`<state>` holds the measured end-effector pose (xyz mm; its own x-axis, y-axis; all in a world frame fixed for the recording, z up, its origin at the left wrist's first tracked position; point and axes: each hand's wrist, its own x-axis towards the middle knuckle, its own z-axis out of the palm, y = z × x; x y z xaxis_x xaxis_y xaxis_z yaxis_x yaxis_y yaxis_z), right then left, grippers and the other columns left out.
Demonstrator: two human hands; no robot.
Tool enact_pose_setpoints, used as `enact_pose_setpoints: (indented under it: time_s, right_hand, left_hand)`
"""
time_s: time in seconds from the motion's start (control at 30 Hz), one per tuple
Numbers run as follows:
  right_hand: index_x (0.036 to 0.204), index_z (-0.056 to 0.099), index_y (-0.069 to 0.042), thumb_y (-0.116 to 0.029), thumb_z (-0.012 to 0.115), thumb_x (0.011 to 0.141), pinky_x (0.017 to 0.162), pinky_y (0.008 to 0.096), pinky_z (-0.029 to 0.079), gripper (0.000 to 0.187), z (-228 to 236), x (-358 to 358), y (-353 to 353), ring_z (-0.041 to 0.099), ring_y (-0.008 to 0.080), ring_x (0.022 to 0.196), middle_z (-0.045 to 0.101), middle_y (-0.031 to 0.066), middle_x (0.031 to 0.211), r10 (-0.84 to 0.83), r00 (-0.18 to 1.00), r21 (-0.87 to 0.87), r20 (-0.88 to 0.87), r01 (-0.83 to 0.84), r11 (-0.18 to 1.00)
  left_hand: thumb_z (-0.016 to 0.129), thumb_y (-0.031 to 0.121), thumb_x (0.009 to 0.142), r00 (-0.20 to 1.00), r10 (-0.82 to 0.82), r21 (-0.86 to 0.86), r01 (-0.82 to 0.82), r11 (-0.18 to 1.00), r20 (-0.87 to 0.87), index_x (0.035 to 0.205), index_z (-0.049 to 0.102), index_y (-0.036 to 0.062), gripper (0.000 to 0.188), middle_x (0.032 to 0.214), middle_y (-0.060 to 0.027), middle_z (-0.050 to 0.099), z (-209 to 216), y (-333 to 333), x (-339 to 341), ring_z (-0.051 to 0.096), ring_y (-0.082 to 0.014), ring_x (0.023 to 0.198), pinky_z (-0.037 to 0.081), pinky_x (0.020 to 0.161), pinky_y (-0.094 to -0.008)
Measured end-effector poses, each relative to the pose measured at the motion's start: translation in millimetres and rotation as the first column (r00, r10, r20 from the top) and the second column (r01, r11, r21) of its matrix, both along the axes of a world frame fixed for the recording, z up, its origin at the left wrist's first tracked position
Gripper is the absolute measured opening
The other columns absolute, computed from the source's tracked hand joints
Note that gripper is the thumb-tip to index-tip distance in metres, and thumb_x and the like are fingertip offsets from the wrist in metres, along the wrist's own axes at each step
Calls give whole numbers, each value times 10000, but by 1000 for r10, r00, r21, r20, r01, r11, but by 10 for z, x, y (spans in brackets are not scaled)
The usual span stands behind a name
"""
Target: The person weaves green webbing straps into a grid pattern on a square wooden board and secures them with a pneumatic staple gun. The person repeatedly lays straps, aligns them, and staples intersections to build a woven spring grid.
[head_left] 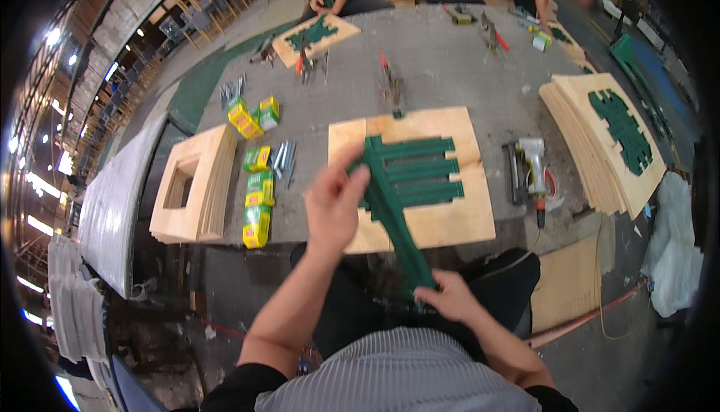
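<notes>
Work in hand: green webbing on a square wooden board (472,221), flat on the near side of the table (442,59). At least 3 green bands (424,170) lie side to side across its middle, roughly parallel, with gaps between.

Left hand (334,200): thumb and fingers closed round the upper part of a long green strap (394,221), over the left part of the board. Right hand (448,297): pinching the strap's lower end, past the board's near edge, over the lap. Strap slants between the 2 hands, crossing above the left ends of the bands. Cannot tell whether its upper end is fixed.

Progress, judged from the stack (585,142) at right: its top board carries a green lattice (621,130) with straps both ways. By that measure this board is partway: side-to-side bands laid, no crossing strap seen settled among them. Left to do, probably: the crosswise straps and their fastening. Whether the bands are stapled down, cannot tell.

Supply looks ample: frames (160,213) with square openings stacked at left, no webbing visible on the front frame. Staple gun (535,164) lies right of the board, neither hand on it.
</notes>
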<state>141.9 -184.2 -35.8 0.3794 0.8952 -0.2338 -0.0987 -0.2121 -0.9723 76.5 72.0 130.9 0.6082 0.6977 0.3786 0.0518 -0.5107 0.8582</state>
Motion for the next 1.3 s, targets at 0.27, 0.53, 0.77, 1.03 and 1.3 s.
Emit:
enact_pose_setpoints:
  time_s: [0.27,0.53,0.77,1.03,1.3]
  right_hand:
    - [1037,681,-13,-86,710,979,697,227,452,98,526,657,284,562,53,769,634,-42,853,-143,985,226,-95,161,961]
    - [1007,696,-33,-91,737,943,679,231,445,96,70,281,231,540,38,768,630,-49,829,151,983,82,-101,-143,986]
    - [1169,637,17,-117,676,1002,813,296,558,217,512,61,391,684,134,903,710,60,994,155,916,242,-371,-66,968]
    - [1066,638,25,-158,662,1020,614,310,554,191,61,71,28,682,171,657,684,91,820,-137,894,-22,-426,141,990]
    - [1045,659,29,-138,660,1017,627,328,585,169,-322,-74,-188,698,201,667,695,102,838,-362,792,-226,-491,286,931]
  left_hand:
    - [666,35,986,866,-230,377,52,925,444,1345,661,25,359,953,-13,667,1112,202,243,600,-62,820,497,751,-220]
    - [734,51,937,945,-78,339,-36,940,316,1307,705,72,372,745,101,527,1069,304,78,413,8,650,319,564,-176]
    - [680,-47,944,924,-358,-394,380,837,130,1418,608,56,490,878,73,645,6,-334,83,512,0,768,410,698,-175]
    - [684,-60,915,891,-448,-579,326,747,-76,1536,443,55,676,935,-35,697,-644,-90,835,647,-97,867,534,740,-275]
    - [763,67,875,646,-537,-433,333,838,-543,1267,641,24,412,934,-70,713,-1253,128,1378,686,-192,863,561,758,-340]
